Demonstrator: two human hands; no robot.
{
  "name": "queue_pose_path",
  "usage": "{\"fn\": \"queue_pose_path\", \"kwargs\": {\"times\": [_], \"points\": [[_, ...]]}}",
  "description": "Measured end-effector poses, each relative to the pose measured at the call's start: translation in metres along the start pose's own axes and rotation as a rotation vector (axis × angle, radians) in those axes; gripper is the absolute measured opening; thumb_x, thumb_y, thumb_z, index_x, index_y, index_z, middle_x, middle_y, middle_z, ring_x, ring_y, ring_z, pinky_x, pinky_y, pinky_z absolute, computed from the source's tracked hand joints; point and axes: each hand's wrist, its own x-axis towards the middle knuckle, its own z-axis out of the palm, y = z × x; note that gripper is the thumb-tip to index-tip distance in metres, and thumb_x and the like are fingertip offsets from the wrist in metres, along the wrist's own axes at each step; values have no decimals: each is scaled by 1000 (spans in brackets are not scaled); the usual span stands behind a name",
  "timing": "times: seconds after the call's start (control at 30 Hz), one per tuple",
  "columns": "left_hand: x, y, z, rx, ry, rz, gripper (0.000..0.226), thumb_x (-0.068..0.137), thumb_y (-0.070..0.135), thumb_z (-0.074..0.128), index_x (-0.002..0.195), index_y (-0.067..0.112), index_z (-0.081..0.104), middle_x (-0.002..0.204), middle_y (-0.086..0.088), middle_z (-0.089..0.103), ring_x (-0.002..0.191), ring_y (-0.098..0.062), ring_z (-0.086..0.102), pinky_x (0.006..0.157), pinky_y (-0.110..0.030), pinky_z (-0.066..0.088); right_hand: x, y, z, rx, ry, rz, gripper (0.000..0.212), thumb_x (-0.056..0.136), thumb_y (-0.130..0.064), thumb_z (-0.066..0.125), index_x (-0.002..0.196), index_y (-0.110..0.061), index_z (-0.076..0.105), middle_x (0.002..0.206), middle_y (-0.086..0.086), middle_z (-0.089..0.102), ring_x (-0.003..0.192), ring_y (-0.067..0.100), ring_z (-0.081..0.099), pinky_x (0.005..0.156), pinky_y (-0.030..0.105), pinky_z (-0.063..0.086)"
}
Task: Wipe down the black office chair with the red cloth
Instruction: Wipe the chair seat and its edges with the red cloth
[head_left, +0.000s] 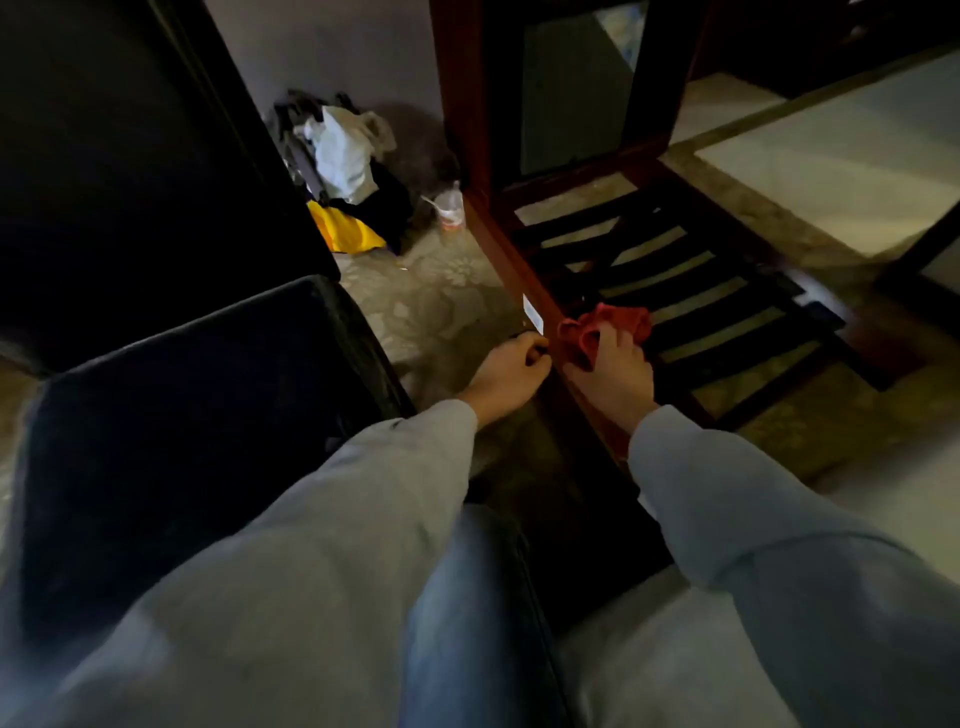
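Right hand: our right hand (613, 374) gripped the red cloth (605, 325), which was bunched up in the curled fingers.
Cloth position: it hung over the near rail of a slatted wooden rack (498, 244), to the right of the chair and not touching it.
Left hand: our left hand (506, 371) sat just beside that rail with its fingers curled under. We could not tell whether they pinched anything or were simply closed.
Chair: the black office chair (182, 415) stood at our left, its seat facing us and its tall back rising behind. Neither hand touched it.
Done so far: by our reading, only the cloth was in hand. The dim, blurred view showed no wiped patch or streak on the chair.
Left to do: as we judged it, the whole wipe was ahead of us: seat, back and whatever lay below, out of sight.
Next move, as a guess: the cloth needed carrying leftwards across the carpet (441, 291) to the seat edge.
Surroundings: bags (343, 156) and a plastic bottle (451, 208) lay by the wall.
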Motion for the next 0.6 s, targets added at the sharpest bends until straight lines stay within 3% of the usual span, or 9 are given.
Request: {"fn": "queue_pose_path", "kwargs": {"times": [0.13, 0.23, 0.37, 0.47, 0.6], "points": [[7, -4, 10, -21, -36, -81, 36, 98, 25, 43, 133, 14, 46, 119, -4, 57, 83, -9, 52, 57, -14, 38, 2, 14, 12, 4, -88, 105, 44, 91, -31, 56, 127, -8, 45, 129, 14, 49, 116, 35, 48, 93, 42, 40], [11, -8, 10, -33, -38, -93, 36, 98, 25, 43, 132, 14, 46, 120, -3, 56, 89, -9, 53, 60, -14, 38, 2, 19, 16, 244, 15, 147, 21, 95, -25, 50, 109, -11, 56, 103, 7, 60, 99, 28, 58, 77, 34, 44], [6, -7, 5, -34, -17, -104, 36, 99, 25, 42, 133, 13, 45, 121, -3, 54, 93, -10, 51, 61, -14, 39, -3, 11, 5, 440, 67, 98, 18, 98, -20, 43, 93, -10, 57, 85, 2, 58, 84, 24, 60, 67, 32, 43], [-3, -1, 0, -74, 14, -109, 37, 97, 24, 46, 133, 12, 45, 126, -6, 55, 103, -17, 55, 76, -21, 43, -12, -7, -10, 547, 19, -38, 20, 99, -21, 41, 89, -10, 54, 83, 7, 59, 77, 24, 60, 70, 38, 50], [-22, 5, -13, -148, 41, -90, 47, 92, 18, 56, 136, 12, 40, 130, -6, 54, 106, -12, 54, 77, -17, 41, -28, -35, -31, 729, -17, -52, 21, 100, -26, 37, 94, -15, 53, 91, 3, 57, 87, 18, 58, 80, 36, 50]]}}
